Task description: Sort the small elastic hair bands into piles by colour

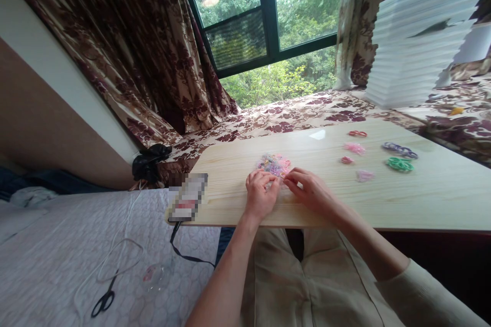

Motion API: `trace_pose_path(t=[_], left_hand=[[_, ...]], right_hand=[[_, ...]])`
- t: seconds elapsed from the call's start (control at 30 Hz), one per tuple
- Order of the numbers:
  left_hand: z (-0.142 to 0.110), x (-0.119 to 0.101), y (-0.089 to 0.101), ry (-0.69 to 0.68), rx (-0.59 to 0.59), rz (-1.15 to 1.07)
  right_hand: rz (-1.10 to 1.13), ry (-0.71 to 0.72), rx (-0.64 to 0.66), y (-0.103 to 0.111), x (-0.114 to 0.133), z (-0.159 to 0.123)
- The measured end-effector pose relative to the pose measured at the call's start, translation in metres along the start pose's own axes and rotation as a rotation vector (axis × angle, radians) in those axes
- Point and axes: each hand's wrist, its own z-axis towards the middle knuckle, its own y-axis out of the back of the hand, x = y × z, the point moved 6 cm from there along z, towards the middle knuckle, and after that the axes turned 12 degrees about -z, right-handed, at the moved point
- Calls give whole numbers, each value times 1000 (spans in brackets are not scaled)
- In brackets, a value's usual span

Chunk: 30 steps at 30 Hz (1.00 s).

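A loose heap of small multicoloured rings (273, 164), which look like little elastic bands, lies on the pale wooden board (230, 163). At its near edge my left hand (262, 191) has its fingers bent and pressed together, thumb toward the right. My right hand (307, 188) comes in from the other side, thumb and forefinger pinched close to the left fingertips. Whatever is between the fingers is too small to make out. Separate little groups lie to the right: red bands (357, 134), pink ones (354, 148), a red-pink bundle (347, 160), pale pink bands (364, 176), purple (399, 150) and green (400, 164).
A blurred phone-like device (188, 198) with a black strap sits on the board's left corner. Black scissors (103, 302), a white cable and a clear plastic piece (157, 275) lie on the quilted bed (57, 245). Behind the board is a patterned sill with a pleated white lamp (418, 46).
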Motion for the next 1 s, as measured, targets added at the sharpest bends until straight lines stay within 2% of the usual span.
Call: trace_pose_path(t=[0.27, 0.47, 0.63, 0.83, 0.9, 1.0], left_hand=[[-2, -4, 0, -16, 29, 65], [-3, -1, 2, 3, -26, 82], [-2, 3, 2, 26, -34, 92], [-1, 3, 2, 38, -37, 91], [-1, 4, 2, 42, -45, 93], [-2, 5, 2, 43, -52, 97]], right_hand=[[-15, -13, 7, 1, -1, 0], [-191, -40, 6, 4, -4, -2], [-365, -97, -51, 39, -22, -18], [-573, -267, -106, 99, -87, -56], [-612, -299, -84, 110, -105, -64], [-637, -329, -30, 115, -119, -69]])
